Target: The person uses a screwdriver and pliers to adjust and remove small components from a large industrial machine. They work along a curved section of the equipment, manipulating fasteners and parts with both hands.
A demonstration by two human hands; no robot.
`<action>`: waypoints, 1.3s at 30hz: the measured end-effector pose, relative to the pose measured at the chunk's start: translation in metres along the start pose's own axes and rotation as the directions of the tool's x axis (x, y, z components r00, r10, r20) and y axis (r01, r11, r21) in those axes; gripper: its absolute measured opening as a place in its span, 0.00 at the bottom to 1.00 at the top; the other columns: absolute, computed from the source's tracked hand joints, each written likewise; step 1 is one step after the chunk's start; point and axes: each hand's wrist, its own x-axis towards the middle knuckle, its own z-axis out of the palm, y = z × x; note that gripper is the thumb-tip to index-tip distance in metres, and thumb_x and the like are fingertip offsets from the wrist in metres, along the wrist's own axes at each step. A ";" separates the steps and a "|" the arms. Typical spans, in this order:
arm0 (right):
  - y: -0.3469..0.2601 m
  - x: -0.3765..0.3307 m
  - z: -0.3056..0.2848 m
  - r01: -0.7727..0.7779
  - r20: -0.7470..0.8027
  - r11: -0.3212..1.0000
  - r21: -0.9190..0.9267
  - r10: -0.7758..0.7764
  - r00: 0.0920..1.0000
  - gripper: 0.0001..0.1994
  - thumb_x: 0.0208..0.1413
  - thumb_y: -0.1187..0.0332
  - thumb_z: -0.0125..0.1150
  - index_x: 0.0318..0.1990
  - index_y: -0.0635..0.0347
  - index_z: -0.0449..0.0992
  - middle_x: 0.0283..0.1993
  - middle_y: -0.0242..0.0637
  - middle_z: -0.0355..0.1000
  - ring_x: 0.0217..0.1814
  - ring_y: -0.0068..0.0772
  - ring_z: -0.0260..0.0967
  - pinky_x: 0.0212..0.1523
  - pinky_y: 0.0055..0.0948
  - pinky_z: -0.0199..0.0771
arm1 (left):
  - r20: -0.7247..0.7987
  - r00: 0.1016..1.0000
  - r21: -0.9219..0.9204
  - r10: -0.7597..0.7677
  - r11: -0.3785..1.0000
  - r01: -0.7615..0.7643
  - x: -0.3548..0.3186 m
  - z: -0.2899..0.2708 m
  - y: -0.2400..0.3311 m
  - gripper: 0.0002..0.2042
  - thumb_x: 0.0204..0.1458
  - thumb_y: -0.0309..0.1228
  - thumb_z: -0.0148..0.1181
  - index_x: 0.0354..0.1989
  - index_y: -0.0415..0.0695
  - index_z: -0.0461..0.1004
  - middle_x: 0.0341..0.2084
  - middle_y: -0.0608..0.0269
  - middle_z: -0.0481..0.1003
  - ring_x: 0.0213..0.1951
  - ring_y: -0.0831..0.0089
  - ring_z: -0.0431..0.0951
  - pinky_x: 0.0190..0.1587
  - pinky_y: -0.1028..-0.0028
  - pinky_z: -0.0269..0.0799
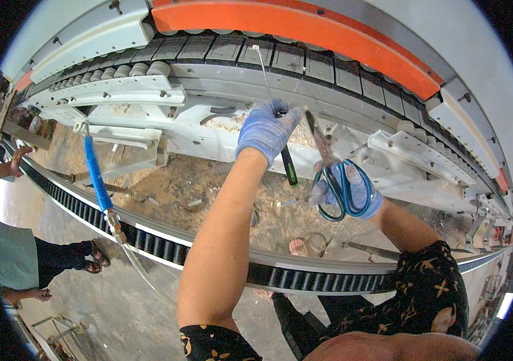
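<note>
My left hand (263, 133), in a blue knit glove, is closed round a screwdriver (290, 167) with a black and green handle. Its thin metal shaft points up and away, and the tip overlaps the dark slatted conveyor track (220, 48) in view; whether it touches cannot be told. A pair of scissors (324, 145) with blue-green loop handles is held in my right hand (358, 191), also gloved in blue. The blades point upward beside my left hand, dark toward their ends. Wood dust and shavings lie on the white machine frame (196, 129) behind both hands.
An orange guard (304, 24) runs above the track. A roller rail (166, 248) curves between me and the machine. A blue air blow gun (95, 171) with a clear hose hangs at left. Another person (12, 249) stands at far left, one hand near the rail.
</note>
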 end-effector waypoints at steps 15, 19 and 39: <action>-0.002 0.026 0.041 -0.008 0.181 0.973 0.229 -0.035 0.983 0.32 0.46 0.40 0.54 0.46 0.59 0.64 0.20 0.31 0.65 0.23 0.35 0.69 0.23 0.31 0.71 | 0.153 0.988 -0.243 -0.034 0.967 0.071 -0.006 -0.001 0.008 0.16 0.44 0.42 0.63 0.30 0.39 0.76 0.22 0.62 0.73 0.26 0.74 0.67 0.32 0.72 0.65; -0.008 0.027 0.039 0.007 0.220 0.968 0.251 -0.064 0.973 0.39 0.38 0.30 0.50 0.45 0.58 0.64 0.19 0.31 0.65 0.24 0.38 0.70 0.28 0.35 0.74 | 0.117 0.991 -0.289 -0.069 0.952 0.100 -0.009 -0.002 0.012 0.16 0.44 0.42 0.64 0.28 0.40 0.76 0.21 0.64 0.72 0.26 0.75 0.65 0.33 0.73 0.64; -0.017 0.018 0.040 0.112 0.165 0.992 -0.051 -0.102 0.981 0.54 0.30 0.21 0.40 0.57 0.59 0.52 0.28 0.39 0.68 0.28 0.38 0.69 0.35 0.40 0.73 | 0.170 0.984 -0.344 0.050 0.939 0.012 -0.013 -0.004 0.020 0.12 0.45 0.38 0.64 0.20 0.44 0.71 0.16 0.73 0.65 0.24 0.81 0.59 0.28 0.77 0.59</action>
